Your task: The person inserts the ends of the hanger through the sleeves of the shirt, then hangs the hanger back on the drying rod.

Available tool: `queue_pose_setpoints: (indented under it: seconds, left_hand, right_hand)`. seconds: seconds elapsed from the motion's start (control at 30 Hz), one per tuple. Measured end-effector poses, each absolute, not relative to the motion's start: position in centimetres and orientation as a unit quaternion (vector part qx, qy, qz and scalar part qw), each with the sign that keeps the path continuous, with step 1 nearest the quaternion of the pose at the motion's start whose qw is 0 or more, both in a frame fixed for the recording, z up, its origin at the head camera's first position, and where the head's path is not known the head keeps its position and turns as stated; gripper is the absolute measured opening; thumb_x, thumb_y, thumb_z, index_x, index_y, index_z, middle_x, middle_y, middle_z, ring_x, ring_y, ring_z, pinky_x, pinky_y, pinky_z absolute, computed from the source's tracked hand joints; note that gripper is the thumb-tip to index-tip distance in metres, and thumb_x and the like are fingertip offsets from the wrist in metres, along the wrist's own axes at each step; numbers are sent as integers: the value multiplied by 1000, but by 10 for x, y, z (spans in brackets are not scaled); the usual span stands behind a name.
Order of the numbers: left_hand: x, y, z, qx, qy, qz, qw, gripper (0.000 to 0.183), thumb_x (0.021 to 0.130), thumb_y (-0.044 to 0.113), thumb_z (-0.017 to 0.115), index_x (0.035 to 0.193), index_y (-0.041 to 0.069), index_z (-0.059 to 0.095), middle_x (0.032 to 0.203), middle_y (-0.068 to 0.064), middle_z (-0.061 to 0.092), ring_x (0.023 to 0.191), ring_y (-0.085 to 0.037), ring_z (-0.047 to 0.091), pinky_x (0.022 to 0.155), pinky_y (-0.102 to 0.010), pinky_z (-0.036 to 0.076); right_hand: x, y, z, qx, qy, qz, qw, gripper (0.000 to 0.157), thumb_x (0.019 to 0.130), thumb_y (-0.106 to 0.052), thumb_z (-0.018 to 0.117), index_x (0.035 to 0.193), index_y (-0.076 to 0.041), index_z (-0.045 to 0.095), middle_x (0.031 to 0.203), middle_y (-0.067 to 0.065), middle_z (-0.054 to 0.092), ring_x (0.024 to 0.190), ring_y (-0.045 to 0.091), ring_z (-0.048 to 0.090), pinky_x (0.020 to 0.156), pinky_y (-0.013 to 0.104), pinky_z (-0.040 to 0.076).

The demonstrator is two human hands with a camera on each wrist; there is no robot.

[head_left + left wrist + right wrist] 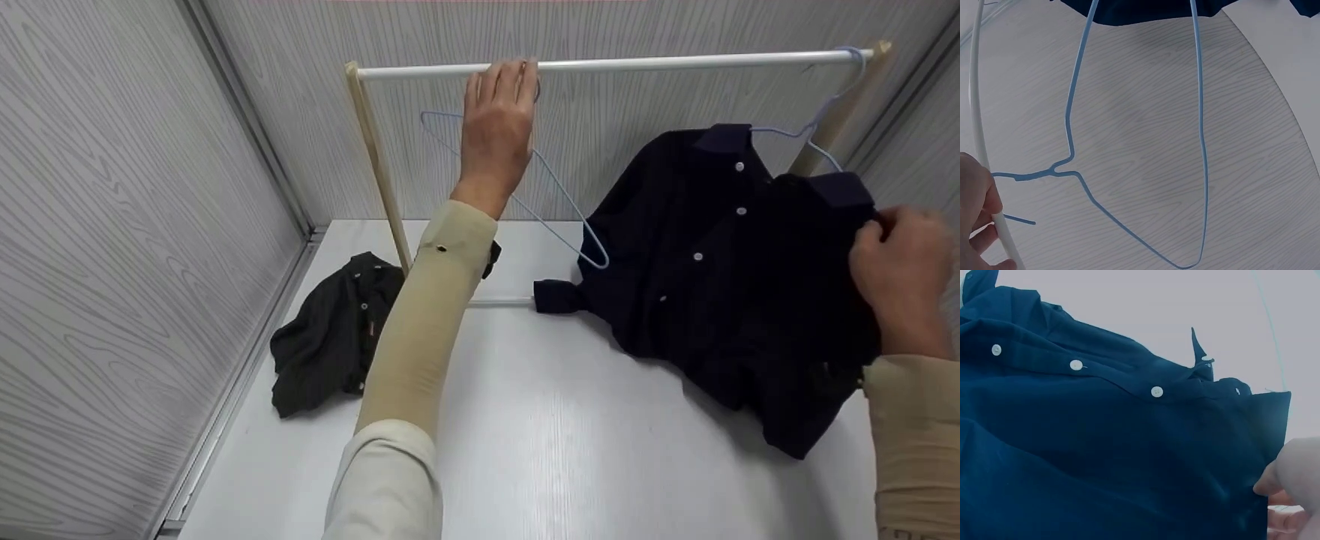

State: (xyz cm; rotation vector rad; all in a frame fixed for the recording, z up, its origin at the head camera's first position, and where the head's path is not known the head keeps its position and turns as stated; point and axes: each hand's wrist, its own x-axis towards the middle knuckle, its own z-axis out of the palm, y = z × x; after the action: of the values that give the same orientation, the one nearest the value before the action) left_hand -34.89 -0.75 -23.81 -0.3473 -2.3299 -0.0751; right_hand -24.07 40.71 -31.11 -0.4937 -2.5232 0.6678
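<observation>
Left hand (496, 133) grips white cylindrical rail (675, 62). Below rail's right end, right hand (906, 266) pinches dark-navy, white-buttoned cloth shirt (739, 292).

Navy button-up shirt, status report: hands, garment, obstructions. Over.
Left hand gripping white rail, right hand pinching navy button-up shirt near collar. Shirt's blue hanger hooked on rail. Bare blue hanger close alongside; no clear obstruction.

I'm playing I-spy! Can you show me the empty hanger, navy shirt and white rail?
Empty hanger (1201, 121), left wrist view: long wire.
Navy shirt (720, 300), head view: its front.
White rail (637, 64), head view: bare middle.
</observation>
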Motion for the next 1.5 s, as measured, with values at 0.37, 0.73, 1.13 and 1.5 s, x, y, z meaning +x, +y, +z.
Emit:
queue_pose_setpoints:
  seconds: [0.37, 0.73, 1.13, 1.5]
  left_hand:
    - [-342, -33, -252, -186, -916, -68, 350, 73, 92, -8, 40, 159, 13, 20, 164, -8, 24, 153, -23, 19, 126, -39, 12]
    - [-323, -66, -286, -225, -884, -141, 386, 61, 92, -4, 42, 150, 12, 41, 153, -14, 38, 143, -28, 35, 121, -36, 23]
    - [-293, -105, -366, -177, -849, -292, 404, 50, 87, -8, 43, 133, 7, 57, 138, -13, 49, 130, -25, 45, 90, -35, 45]
    - [-266, -139, -474, -80, -874, -340, 337, 45, 86, -9, 51, 128, 5, 60, 133, -14, 50, 125, -29, 46, 100, -43, 44]
  right_hand:
    - [-230, 354, -331, -54, -894, 207, 394, 39, 95, -9, 48, 130, 6, 52, 127, 34, 46, 116, 50, 41, 100, 63, 30]
    - [-222, 297, -381, 75, -892, 231, 381, 21, 89, 0, 57, 109, 4, 62, 106, 28, 54, 91, 46, 51, 77, 61, 40]
    - [-227, 231, -474, 164, -905, 258, 294, 15, 87, 6, 62, 100, 0, 64, 93, 18, 55, 78, 34, 54, 69, 47, 48]
    - [-229, 127, -528, 226, -891, 358, 166, 15, 89, 7, 61, 99, -3, 61, 96, 11, 55, 88, 27, 62, 77, 41, 54]
